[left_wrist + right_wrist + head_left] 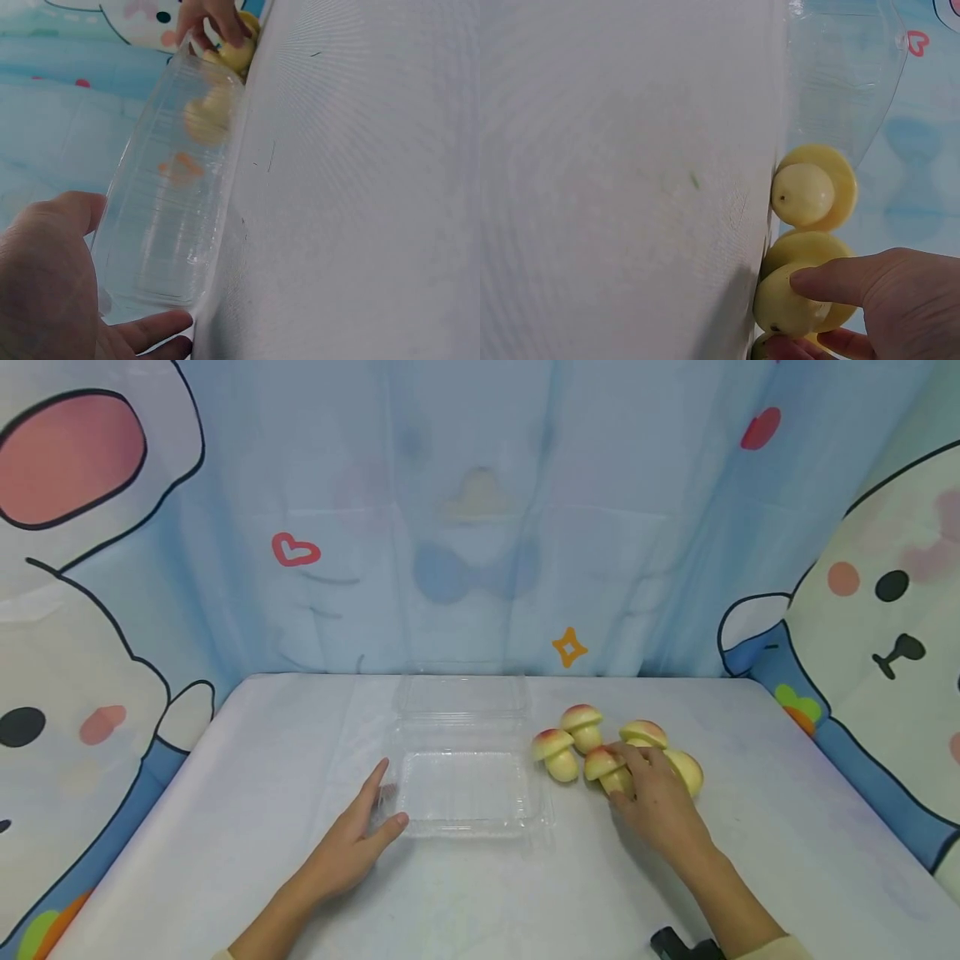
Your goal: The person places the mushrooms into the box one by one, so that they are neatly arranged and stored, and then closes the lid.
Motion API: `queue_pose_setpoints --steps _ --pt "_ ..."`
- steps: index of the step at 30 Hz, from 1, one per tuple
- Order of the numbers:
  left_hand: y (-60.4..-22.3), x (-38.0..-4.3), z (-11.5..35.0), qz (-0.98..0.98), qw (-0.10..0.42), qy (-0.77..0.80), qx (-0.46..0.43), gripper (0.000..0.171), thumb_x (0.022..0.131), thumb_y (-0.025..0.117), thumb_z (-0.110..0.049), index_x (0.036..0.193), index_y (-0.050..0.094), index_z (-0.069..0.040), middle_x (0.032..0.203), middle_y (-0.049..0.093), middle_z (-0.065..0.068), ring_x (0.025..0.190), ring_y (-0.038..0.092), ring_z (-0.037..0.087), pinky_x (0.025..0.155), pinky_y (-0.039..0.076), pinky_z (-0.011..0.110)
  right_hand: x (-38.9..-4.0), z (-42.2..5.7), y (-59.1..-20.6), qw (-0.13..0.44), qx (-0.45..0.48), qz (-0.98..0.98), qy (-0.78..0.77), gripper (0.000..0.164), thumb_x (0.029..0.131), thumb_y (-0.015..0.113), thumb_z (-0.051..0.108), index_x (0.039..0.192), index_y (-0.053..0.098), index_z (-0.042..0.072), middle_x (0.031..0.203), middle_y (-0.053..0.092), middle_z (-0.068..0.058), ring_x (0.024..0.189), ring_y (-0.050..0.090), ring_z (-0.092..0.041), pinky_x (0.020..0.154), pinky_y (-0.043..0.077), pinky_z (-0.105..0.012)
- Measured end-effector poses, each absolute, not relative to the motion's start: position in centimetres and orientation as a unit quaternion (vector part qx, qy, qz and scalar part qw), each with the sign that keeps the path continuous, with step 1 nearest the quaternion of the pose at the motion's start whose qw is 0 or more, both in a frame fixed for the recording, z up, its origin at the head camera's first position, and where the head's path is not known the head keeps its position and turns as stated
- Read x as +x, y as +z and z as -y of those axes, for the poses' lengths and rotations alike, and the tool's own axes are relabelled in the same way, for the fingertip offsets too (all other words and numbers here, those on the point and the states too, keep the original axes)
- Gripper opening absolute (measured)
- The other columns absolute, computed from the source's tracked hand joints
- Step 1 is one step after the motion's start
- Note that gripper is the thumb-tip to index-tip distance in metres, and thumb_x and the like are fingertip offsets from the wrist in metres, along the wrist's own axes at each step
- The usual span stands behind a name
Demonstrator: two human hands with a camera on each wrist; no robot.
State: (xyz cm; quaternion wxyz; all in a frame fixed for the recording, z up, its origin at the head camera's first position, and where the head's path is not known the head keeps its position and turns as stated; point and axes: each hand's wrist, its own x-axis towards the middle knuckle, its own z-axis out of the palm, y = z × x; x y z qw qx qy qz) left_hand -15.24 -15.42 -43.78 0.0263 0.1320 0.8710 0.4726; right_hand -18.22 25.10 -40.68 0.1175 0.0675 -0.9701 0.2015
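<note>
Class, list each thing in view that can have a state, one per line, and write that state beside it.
Container base: empty, on the tablecloth
Container lid: open
Front mushroom: pinched by the right hand
Other four mushrooms: outside the container
Left hand: open, at the container's left side
Right hand: gripping
Tablecloth: spread out

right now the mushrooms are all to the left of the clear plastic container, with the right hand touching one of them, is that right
Not quite: the mushrooms are to the right of the clear plastic container, as the head view shows. The rest stands: the right hand is touching one of them.
</note>
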Motion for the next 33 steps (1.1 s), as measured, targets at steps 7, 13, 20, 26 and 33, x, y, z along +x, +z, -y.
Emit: queue_pose_setpoints --steps 7,13,20,26,33 --pt "-44.0 -15.4 15.4 -0.871 0.024 0.473 0.132 0.082 0.106 0.057 -0.039 0.168 0.008 -0.019 0.160 0.045 0.016 0.154 0.031 0.042 0.123 0.019 0.068 -17.9 -25.3 -40.8 0.123 0.066 0.967 0.214 0.061 0.089 0.076 0.003 0.145 0.053 0.005 0.135 0.053 -0.030 0.116 0.060 -0.047 0.091 0.052 -0.060" --pt "-44.1 -15.4 15.4 -0.869 0.022 0.477 0.134 0.082 0.106 0.058 -0.039 0.168 0.008 -0.019 0.159 0.047 0.016 0.153 0.033 0.042 0.123 0.019 0.067 -17.6 -25.3 -40.8 0.137 0.065 0.962 0.228 0.061 0.088 0.076 0.002 0.145 0.053 0.005 0.133 0.052 -0.031 0.104 0.062 -0.040 0.082 0.054 -0.052" --pt "-44.0 -15.4 15.4 -0.869 0.019 0.474 0.138 0.081 0.106 0.057 -0.039 0.168 0.008 -0.018 0.158 0.048 0.017 0.153 0.033 0.043 0.122 0.019 0.068 -17.4 -25.2 -40.4 0.156 0.061 0.952 0.257 0.062 0.088 0.076 0.001 0.145 0.053 0.004 0.132 0.050 -0.031 0.097 0.065 -0.037 0.077 0.058 -0.049" --pt "-44.0 -15.5 15.5 -0.868 0.019 0.476 0.140 0.081 0.106 0.056 -0.038 0.168 0.008 -0.018 0.158 0.048 0.017 0.153 0.033 0.042 0.122 0.019 0.068 -17.4 -24.7 -40.0 0.176 0.066 0.940 0.284 0.064 0.087 0.078 -0.003 0.146 0.052 0.002 0.132 0.050 -0.032 0.101 0.068 -0.043 0.080 0.061 -0.049" --pt "-44.0 -15.4 15.5 -0.868 0.021 0.477 0.138 0.081 0.106 0.056 -0.039 0.168 0.008 -0.017 0.158 0.047 0.017 0.153 0.032 0.043 0.123 0.019 0.067 -17.4 -23.9 -39.9 0.181 0.071 0.929 0.314 0.062 0.088 0.077 -0.003 0.145 0.054 0.003 0.133 0.051 -0.029 0.101 0.069 -0.043 0.082 0.061 -0.049"
